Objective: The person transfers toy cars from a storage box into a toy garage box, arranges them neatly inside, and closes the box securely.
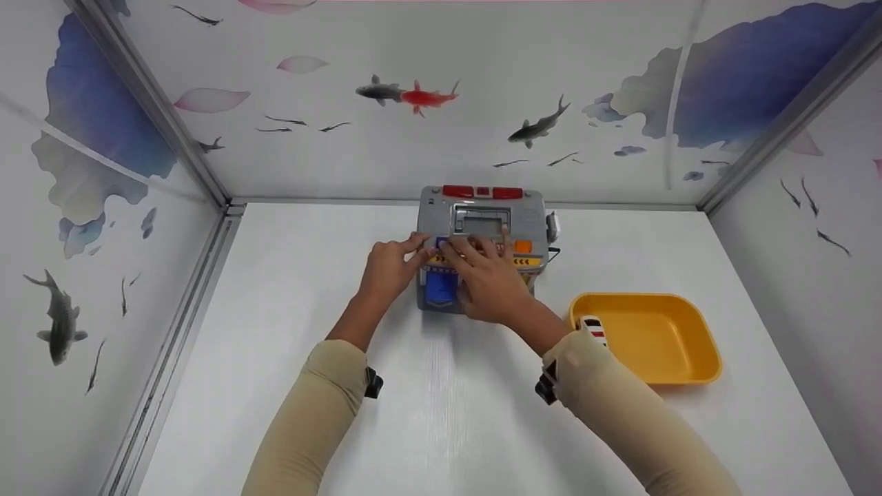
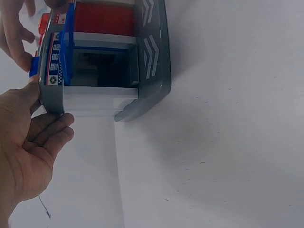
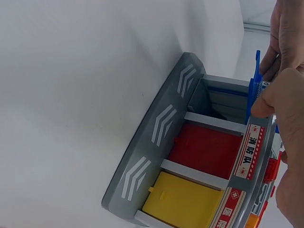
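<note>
Toy garage stands at the back of the white table, with a yellow tray to its right. Across its top lies the right hand, fingers spread, while the left hand pinches its left edge between thumb and fingers. Smaller still, the red door and yellow door are closed (the blue door is raised), a white toy car sits in the tray, and a right finger touches a blue button.

You are wearing a plain beige left sleeve and a matching right sleeve, both creasing softly, while a small, blocky black left wrist device and a similar right wrist device are jutting inward
</note>
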{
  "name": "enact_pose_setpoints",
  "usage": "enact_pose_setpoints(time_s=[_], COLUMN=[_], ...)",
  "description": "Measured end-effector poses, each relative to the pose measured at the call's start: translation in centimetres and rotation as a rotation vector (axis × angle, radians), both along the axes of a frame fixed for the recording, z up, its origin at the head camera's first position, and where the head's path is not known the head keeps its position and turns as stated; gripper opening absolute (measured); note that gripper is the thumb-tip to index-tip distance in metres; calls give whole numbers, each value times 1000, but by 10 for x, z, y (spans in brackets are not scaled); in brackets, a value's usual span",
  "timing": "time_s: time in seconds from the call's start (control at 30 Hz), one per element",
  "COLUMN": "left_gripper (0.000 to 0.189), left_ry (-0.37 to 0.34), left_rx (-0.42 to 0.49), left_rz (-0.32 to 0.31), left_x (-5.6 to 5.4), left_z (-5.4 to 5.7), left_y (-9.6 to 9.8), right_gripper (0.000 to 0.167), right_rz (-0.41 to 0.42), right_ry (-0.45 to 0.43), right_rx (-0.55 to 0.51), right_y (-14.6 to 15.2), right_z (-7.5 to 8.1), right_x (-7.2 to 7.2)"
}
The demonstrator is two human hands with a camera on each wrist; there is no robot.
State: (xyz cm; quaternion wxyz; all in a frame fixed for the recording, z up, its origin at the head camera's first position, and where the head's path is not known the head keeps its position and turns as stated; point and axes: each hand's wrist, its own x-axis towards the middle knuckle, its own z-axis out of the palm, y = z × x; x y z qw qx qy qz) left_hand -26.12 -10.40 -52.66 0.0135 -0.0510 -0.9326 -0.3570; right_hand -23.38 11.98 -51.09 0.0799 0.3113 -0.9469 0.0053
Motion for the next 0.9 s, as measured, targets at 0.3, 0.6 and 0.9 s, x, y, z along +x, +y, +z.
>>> enact_pose_setpoints(time_s=[0.3,0.6,0.9], left_gripper=[48,51,51], left_ry=[4,-3,-32], left_rx=[2,-3,22], left_rz=[-10,-3,4], left_x=[-1,0,1], left_z=[0,0,1], left_y=[0,2,1], right_gripper=[74,78,73], right_rz=[51,99,107], right_ry=[-68,-5,30], right_rx=[-65,-91,-54], right_y=[19,46,78], right_z=[2,1,-6], right_x=[4,13,22])
